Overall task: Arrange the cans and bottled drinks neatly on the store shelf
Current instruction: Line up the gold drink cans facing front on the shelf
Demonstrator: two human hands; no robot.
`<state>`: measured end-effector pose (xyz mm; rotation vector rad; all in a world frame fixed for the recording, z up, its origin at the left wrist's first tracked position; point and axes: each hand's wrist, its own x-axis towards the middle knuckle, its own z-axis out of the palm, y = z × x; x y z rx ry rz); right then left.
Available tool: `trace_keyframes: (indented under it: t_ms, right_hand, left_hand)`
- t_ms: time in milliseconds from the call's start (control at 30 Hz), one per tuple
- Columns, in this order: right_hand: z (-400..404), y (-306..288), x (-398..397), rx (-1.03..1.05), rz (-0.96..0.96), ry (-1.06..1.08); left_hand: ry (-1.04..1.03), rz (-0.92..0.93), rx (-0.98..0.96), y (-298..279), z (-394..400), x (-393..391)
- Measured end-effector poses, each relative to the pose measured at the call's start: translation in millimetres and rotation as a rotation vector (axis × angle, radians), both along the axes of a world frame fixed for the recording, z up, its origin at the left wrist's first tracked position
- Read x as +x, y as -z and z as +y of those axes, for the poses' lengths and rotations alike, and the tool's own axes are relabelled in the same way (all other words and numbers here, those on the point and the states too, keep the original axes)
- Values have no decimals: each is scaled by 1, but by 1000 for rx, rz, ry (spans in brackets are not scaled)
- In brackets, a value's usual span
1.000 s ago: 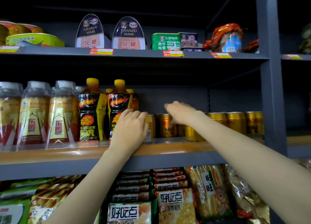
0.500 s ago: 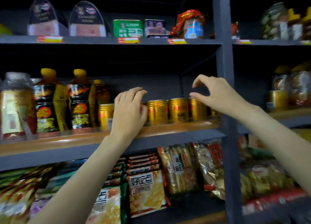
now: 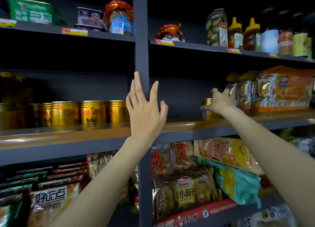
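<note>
A row of gold cans stands on the wooden middle shelf, left of the dark upright post. My left hand is raised in front of that post with its fingers spread and straight, holding nothing. In the right bay, a single gold can stands beside bread packs. My right hand reaches over this can, fingers curled around its top and side.
Orange bread packs crowd the right end of the middle shelf. Jars and bottles line the top right shelf, tins the top left. Snack bags fill the shelf below. The stretch between post and single can is bare.
The view swung right. My right hand left the can row, crossed the post and closed on the lone can in the right bay. My left hand lifted off the cans and opened.
</note>
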<state>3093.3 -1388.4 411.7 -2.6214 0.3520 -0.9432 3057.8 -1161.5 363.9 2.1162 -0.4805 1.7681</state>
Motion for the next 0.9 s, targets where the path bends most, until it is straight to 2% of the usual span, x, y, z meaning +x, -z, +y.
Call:
trace_keyframes:
  t_ms: [100,167,233,333,400,467,600,800,900]
  right_hand:
    - [-7,6,21,100,13,-77]
    - [-4,12,23,179,-116,-197]
    - [4,14,13,163,-287,-364]
    - [24,7,-21,212,-524,-616]
    - [41,-4,-49,333,-586,-801]
    - [63,-13,-75,398,-596,-988]
    - [132,-25,-106,273,-561,-1189]
    - [260,-31,-100,64,-458,-1157]
    - [314,-32,-90,50,-367,-1169]
  left_hand:
    - [-161,-44,4,3,-2,9]
    - [-214,-63,21,3,-1,11]
    - [-222,-79,25,2,-2,10]
    - [-26,-50,-3,-1,4,2]
    - [152,-14,-50,-4,22,-7]
    - [181,-27,-118,-7,52,-16]
    - [46,-37,-164,-17,129,-32]
    - [-171,0,-235,-28,262,-60]
    - [-278,117,-144,-22,312,-58]
